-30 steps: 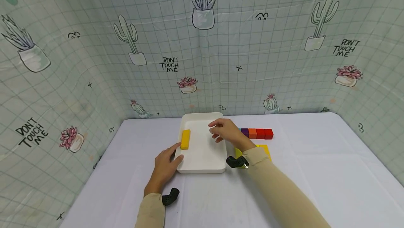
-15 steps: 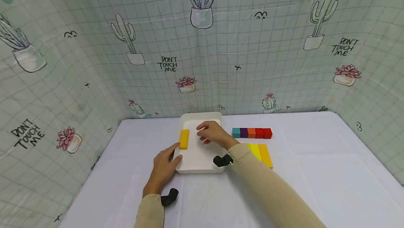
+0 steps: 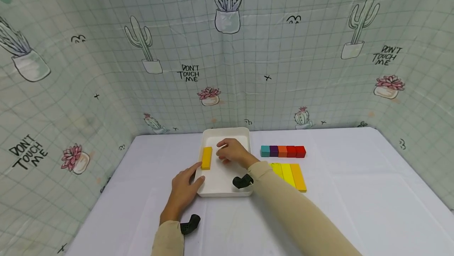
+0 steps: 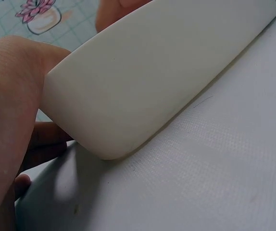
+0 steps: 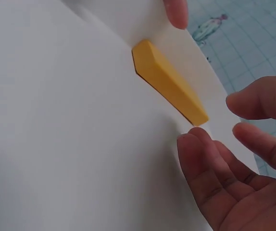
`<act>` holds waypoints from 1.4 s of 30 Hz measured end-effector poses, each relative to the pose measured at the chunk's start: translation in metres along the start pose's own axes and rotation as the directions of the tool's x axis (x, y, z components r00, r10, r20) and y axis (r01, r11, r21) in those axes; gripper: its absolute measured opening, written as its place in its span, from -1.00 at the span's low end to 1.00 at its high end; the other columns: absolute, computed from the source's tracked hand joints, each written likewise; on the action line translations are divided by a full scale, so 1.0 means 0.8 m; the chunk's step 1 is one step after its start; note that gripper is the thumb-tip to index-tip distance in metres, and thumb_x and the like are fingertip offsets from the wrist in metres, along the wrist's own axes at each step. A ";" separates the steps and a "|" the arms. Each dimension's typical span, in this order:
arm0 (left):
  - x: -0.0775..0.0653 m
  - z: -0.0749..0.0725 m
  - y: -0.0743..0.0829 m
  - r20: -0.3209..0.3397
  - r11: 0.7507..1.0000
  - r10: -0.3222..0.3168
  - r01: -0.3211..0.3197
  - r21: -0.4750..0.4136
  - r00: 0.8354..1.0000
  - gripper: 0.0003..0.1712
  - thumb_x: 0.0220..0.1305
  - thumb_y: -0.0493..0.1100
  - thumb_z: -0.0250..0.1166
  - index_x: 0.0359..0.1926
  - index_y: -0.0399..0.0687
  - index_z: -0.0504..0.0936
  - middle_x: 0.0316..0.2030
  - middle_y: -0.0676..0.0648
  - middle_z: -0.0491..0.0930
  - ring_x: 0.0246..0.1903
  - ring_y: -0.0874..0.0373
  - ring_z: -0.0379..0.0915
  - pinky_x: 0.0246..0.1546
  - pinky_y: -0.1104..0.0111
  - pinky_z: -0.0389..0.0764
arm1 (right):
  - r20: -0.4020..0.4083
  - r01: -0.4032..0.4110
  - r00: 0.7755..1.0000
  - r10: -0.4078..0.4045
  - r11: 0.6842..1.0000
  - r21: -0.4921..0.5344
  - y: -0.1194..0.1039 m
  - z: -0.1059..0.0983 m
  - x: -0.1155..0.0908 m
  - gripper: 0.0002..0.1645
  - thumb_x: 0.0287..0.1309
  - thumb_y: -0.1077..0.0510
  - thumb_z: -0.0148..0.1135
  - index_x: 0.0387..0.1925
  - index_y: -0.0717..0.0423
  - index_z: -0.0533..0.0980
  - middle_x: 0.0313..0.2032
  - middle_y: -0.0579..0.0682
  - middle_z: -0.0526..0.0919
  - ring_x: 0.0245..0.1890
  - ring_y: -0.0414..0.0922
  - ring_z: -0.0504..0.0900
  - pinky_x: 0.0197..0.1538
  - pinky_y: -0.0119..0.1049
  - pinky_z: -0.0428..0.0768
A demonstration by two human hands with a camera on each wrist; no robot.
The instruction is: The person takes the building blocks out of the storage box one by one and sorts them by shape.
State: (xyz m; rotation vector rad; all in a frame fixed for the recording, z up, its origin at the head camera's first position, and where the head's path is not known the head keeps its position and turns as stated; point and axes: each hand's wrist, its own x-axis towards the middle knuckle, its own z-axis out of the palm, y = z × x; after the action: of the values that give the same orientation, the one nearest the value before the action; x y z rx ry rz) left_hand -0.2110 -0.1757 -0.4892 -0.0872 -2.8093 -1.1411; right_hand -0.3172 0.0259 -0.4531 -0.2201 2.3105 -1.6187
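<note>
A white rectangular tray (image 3: pixel 227 194) lies on the table. Inside, along its left wall, is a yellow-orange rectangular block (image 3: pixel 206 158), also visible in the right wrist view as a long block (image 5: pixel 169 84). My left hand (image 3: pixel 183 189) holds the tray's near left corner, thumb over the rim and some fingers outside the wall. Above the tray floor hovers my right hand (image 3: pixel 232 151), to the right of the block. Its fingers are loosely bent and hold nothing; the right wrist view shows the fingertips (image 5: pixel 191 144) near the block's end.
Right of the tray lies a row of small cubes (image 3: pixel 282 151), teal, purple, orange and red. In front of them are yellow and orange-yellow blocks (image 3: pixel 291 175), partly hidden by the right sleeve (image 3: pixel 283 193). A patterned cloth (image 3: pixel 248 71) hangs behind the table.
My right hand has moved left across the tray toward the yellow-orange block, uncovering the teal cube and more of the yellow blocks. The left hand has stayed at the tray corner.
</note>
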 end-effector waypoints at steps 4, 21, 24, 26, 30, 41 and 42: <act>0.000 0.001 0.001 0.007 1.000 0.002 -0.002 0.007 1.000 -0.38 0.35 -0.01 0.26 0.42 0.15 0.44 0.34 -0.10 0.45 0.32 -0.18 0.29 0.34 -0.22 0.16 | -0.008 -0.004 1.000 0.004 1.000 0.002 0.002 0.004 0.001 -0.54 0.17 0.22 0.32 0.12 0.22 0.53 -0.16 0.09 0.67 -0.31 -0.07 0.67 -0.24 -0.29 0.71; -0.003 0.001 0.002 0.009 1.000 -0.010 0.010 0.000 1.000 -0.38 0.36 -0.01 0.25 0.42 0.13 0.43 0.34 -0.14 0.44 0.33 -0.18 0.27 0.37 -0.21 0.07 | -0.011 0.007 1.000 -0.007 1.000 -0.001 -0.002 0.022 0.005 -0.37 0.14 0.24 0.30 0.28 0.23 0.47 0.20 0.18 0.53 -0.30 -0.07 0.68 -0.24 -0.32 0.70; -0.003 0.001 0.003 0.013 1.000 -0.017 0.017 0.005 1.000 -0.37 0.36 0.00 0.24 0.43 0.13 0.43 0.35 -0.14 0.43 0.34 -0.18 0.25 0.38 -0.22 0.03 | 0.000 0.006 1.000 -0.006 1.000 -0.021 -0.001 0.022 0.007 -0.34 0.13 0.22 0.31 0.31 0.19 0.46 0.24 0.14 0.51 -0.28 -0.09 0.66 -0.25 -0.33 0.69; -0.003 0.001 0.003 0.017 1.000 -0.020 0.020 0.010 1.000 -0.37 0.36 0.00 0.24 0.43 0.14 0.42 0.35 -0.14 0.43 0.35 -0.19 0.23 0.38 -0.23 0.01 | 0.004 0.011 1.000 -0.011 0.999 -0.041 -0.001 0.023 0.009 -0.32 0.12 0.21 0.32 0.31 0.17 0.46 0.25 0.11 0.51 -0.28 -0.11 0.66 -0.26 -0.34 0.69; -0.001 0.000 0.003 0.020 1.000 -0.020 0.020 0.014 1.000 -0.37 0.36 0.01 0.24 0.43 0.14 0.42 0.36 -0.14 0.42 0.35 -0.19 0.23 0.38 -0.24 -0.01 | 0.007 0.030 1.000 -0.030 0.995 -0.090 -0.002 0.024 0.013 -0.30 0.09 0.20 0.37 0.31 0.16 0.47 0.23 0.09 0.53 -0.30 -0.12 0.64 -0.28 -0.35 0.67; -0.003 0.000 0.002 0.002 1.000 0.004 -0.004 0.015 1.000 -0.37 0.35 -0.01 0.24 0.42 0.11 0.44 0.34 -0.14 0.45 0.34 -0.19 0.26 0.38 -0.22 0.00 | 0.025 0.064 0.998 -0.060 0.967 -0.247 -0.002 0.032 0.015 -0.26 0.07 0.15 0.43 0.32 0.16 0.47 0.20 0.12 0.53 -0.22 -0.10 0.59 -0.26 -0.39 0.66; -0.003 0.000 0.002 0.000 1.000 0.009 -0.009 0.014 1.000 -0.37 0.35 -0.01 0.25 0.42 0.10 0.44 0.34 -0.14 0.45 0.34 -0.19 0.26 0.38 -0.21 0.00 | 0.026 0.073 0.997 -0.069 0.962 -0.264 -0.002 0.032 0.016 -0.26 0.06 0.14 0.44 0.32 0.16 0.47 0.20 0.12 0.53 -0.22 -0.10 0.59 -0.28 -0.39 0.65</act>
State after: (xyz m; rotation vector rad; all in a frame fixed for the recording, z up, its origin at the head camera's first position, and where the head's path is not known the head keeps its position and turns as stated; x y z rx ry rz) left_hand -0.2083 -0.1749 -0.4884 -0.0981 -2.8137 -1.1195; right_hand -0.3205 -0.0011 -0.4612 -0.3791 2.5284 -1.3269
